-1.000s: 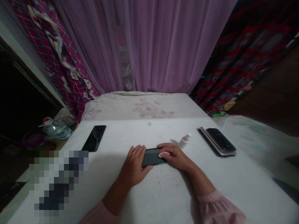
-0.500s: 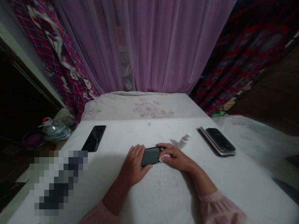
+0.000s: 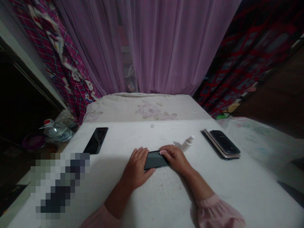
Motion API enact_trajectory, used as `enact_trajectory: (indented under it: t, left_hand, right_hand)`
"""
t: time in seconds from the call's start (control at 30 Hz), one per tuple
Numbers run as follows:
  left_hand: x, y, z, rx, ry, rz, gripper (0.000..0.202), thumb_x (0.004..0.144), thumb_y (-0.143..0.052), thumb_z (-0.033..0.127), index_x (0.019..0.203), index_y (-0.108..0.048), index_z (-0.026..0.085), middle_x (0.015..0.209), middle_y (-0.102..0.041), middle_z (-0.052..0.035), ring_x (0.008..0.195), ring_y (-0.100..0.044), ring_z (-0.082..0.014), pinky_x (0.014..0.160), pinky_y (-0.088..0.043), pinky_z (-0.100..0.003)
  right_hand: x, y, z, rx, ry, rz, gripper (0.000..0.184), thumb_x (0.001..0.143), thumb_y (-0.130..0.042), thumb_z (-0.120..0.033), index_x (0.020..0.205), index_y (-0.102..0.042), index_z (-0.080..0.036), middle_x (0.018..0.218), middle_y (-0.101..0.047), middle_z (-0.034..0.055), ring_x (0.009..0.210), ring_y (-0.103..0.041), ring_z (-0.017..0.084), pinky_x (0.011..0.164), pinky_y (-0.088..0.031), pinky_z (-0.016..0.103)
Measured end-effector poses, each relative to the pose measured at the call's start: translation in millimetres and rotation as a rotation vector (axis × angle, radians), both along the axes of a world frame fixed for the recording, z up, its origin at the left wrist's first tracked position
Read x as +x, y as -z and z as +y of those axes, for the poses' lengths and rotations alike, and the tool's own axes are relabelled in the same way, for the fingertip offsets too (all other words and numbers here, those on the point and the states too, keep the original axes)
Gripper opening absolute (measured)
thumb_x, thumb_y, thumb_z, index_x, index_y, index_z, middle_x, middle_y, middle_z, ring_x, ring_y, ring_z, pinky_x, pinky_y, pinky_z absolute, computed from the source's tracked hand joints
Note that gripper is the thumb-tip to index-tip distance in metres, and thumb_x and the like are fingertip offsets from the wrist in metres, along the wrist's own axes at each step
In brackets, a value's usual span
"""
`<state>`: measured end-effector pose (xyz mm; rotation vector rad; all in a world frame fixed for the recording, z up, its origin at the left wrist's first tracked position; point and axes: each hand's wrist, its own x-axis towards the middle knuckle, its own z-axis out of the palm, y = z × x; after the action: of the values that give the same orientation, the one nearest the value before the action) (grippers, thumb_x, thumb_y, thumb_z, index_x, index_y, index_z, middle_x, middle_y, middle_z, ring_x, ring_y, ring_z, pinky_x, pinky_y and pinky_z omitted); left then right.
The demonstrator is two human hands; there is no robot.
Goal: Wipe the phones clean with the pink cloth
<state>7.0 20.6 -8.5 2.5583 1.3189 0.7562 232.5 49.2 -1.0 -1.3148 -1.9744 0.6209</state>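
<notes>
A dark smartphone lies flat on the white-covered table, screen up. My left hand grips its left end, fingers along the far corner and thumb at the near edge. Pinched in my right hand is a small pink pad, its exact kind unclear, against the far right part of the screen. My right fingers hide most of the pad and the phone's right end. Just beyond that hand stands a small white spray bottle.
Another black phone lies at the left. Several stacked phones sit at the right. A small pale square is on the tablecloth. A water jug stands left of the table, and purple curtains hang behind.
My right hand has slid the pink pad from the screen's right side toward its far edge. My left hand stays on the phone, which has barely moved.
</notes>
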Motion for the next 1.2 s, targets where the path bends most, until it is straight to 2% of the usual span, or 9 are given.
enact_trajectory:
  t: [0.2,0.37,0.53,0.73,1.03,1.2]
  left_hand:
    - [-0.5,0.0,-0.3,0.003,0.004,0.010,0.061,0.085,-0.063,0.039,0.138,-0.043,0.015,0.136,-0.056,-0.0188,0.130,-0.049,-0.0353,0.110,-0.034,-0.060]
    - [-0.2,0.8,-0.7,0.002,0.002,0.004,0.062,0.085,-0.064,0.040,0.137,-0.043,0.014,0.136,-0.056,-0.0192,0.130,-0.049,-0.0353,0.110,-0.035,-0.060]
    - [0.3,0.1,-0.7,-0.014,-0.011,0.009,0.062,0.084,-0.065,0.040,0.136,-0.045,0.014,0.136,-0.055,-0.0190,0.130,-0.049,-0.0355,0.111,-0.034,-0.060]
    - [-0.3,1.1,-0.3,0.001,-0.018,0.005,0.062,0.084,-0.065,0.039,0.137,-0.043,0.014,0.137,-0.055,-0.0189,0.130,-0.049,-0.0351,0.111,-0.034,-0.060]
    - [-0.2,0.2,-0.4,0.005,-0.019,0.006,0.062,0.086,-0.063,0.041,0.138,-0.042,0.015,0.137,-0.055,-0.0189,0.130,-0.049,-0.0349,0.111,-0.034,-0.059]
    - [-0.4,-1.1,-0.5,0.006,-0.024,0.010,0.061,0.086,-0.062,0.043,0.138,-0.043,0.016,0.136,-0.056,-0.0177,0.130,-0.049,-0.0347,0.111,-0.031,-0.061]
  right_hand:
    - [5.2,-2.3,0.9,-0.014,-0.066,0.039,0.020,0.091,-0.055,-0.033,0.087,-0.071,-0.022,0.089,-0.074,0.0054,0.086,-0.066,0.021,0.083,-0.049,0.038]
    - [18.0,-7.0,1.1,-0.088,-0.219,0.098,0.022,0.089,-0.061,-0.039,0.083,-0.075,-0.023,0.112,-0.070,0.0088,0.101,-0.065,0.023,0.092,-0.049,0.042]
    - [25.2,-10.4,-0.8,-0.146,-0.302,0.051,0.024,0.088,-0.063,-0.044,0.083,-0.077,-0.025,0.124,-0.064,0.0093,0.112,-0.061,0.025,0.098,-0.047,0.045]
    - [21.1,-10.0,-1.0,-0.100,-0.262,0.031,0.021,0.089,-0.061,-0.039,0.086,-0.075,-0.024,0.123,-0.066,0.0092,0.111,-0.062,0.024,0.098,-0.047,0.043]
    - [3.4,-2.1,-0.3,-0.001,-0.053,0.043,0.019,0.091,-0.057,-0.035,0.092,-0.071,-0.023,0.096,-0.075,0.0058,0.090,-0.067,0.022,0.085,-0.050,0.038]
    - [9.2,-4.1,0.3,0.001,-0.140,0.058,0.020,0.090,-0.058,-0.035,0.087,-0.073,-0.023,0.106,-0.073,0.0080,0.096,-0.067,0.023,0.088,-0.050,0.041]
